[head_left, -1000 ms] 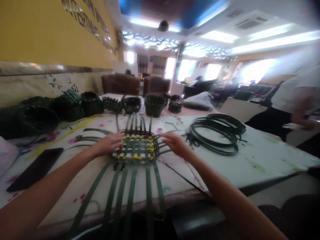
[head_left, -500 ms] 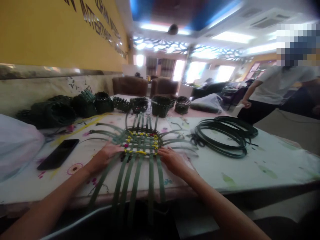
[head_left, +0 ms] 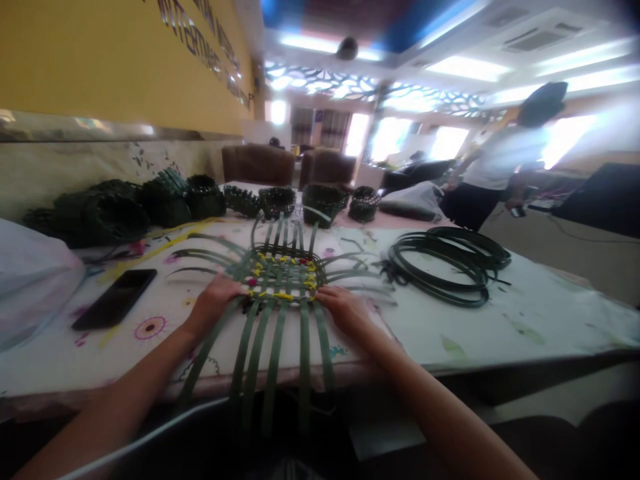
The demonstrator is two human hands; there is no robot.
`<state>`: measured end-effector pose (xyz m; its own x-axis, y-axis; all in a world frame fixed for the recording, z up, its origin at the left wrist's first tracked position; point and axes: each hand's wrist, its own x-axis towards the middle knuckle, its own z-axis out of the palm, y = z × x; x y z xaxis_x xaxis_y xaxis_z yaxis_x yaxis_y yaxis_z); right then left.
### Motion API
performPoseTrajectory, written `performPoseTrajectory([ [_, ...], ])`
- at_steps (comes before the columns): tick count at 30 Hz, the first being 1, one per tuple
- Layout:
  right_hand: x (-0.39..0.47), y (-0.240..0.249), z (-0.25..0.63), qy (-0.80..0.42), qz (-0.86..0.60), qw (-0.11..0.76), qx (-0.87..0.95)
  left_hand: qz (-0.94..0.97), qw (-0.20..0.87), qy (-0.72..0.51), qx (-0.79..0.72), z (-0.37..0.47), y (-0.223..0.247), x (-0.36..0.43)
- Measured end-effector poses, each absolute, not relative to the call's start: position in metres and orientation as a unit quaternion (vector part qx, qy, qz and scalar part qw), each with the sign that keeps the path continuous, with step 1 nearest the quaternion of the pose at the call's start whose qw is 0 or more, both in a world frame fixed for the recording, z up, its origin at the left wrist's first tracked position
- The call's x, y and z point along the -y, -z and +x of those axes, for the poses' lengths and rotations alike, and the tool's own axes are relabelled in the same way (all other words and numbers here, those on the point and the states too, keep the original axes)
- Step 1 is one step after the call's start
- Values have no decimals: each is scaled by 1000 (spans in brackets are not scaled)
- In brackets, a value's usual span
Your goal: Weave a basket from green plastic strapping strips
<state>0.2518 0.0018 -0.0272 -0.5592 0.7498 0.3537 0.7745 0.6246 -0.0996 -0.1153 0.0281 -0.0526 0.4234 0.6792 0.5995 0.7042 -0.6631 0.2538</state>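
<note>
Basketwork (head_left: 281,275) (green, yellow-tied) between both hands (head_left: 219,299) (head_left: 344,308) at its near corners.

I am in a large hall set up as a craft workroom: my weaving (head_left: 283,279) lies on a long table (head_left: 430,340) with baskets (head_left: 320,203) and coils (head_left: 440,291) of strip about it. The yellow wall (head_left: 90,60) carries lettering (head_left: 203,43), and the ceiling (head_left: 460,43) has panel lights (head_left: 470,68) and a vent (head_left: 543,39), as in public buildings. The far end is blurred, but I seem to see windows (head_left: 390,137) beyond brown chairs (head_left: 257,165).
</note>
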Motion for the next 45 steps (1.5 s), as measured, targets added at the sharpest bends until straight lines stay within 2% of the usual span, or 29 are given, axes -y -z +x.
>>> performPoseTrajectory([
  [10,-2,47,255,110,-418,191,881,-855,25,319,409,-118,60,-43],
  [15,-3,46,254,109,-393,208,889,-842,-15,332,426,-115,56,-37],
  [23,-17,43,235,102,-359,241,896,-815,-24,312,488,-124,44,-47],
  [26,-19,45,228,114,-362,238,894,-793,-90,333,502,-135,32,-42],
  [28,-18,47,226,116,-363,240,893,-748,-140,390,519,-140,17,-34],
  [30,-17,48,227,118,-362,240,893,-666,-128,463,570,-140,-5,-24],
  [32,-17,49,227,123,-362,236,893,-653,-80,461,595,-131,-29,-13],
  [34,-18,49,228,127,-365,233,892,-693,-78,445,561,-116,-45,-5],
  [36,-18,49,228,127,-368,229,892,-780,-94,365,500,-99,-49,-3],
  [40,-16,47,227,129,-376,218,891,-886,-109,189,408,-91,-22,-21],
  [45,-14,44,224,125,-387,199,892,-893,-162,139,397,-112,-7,-52],
])
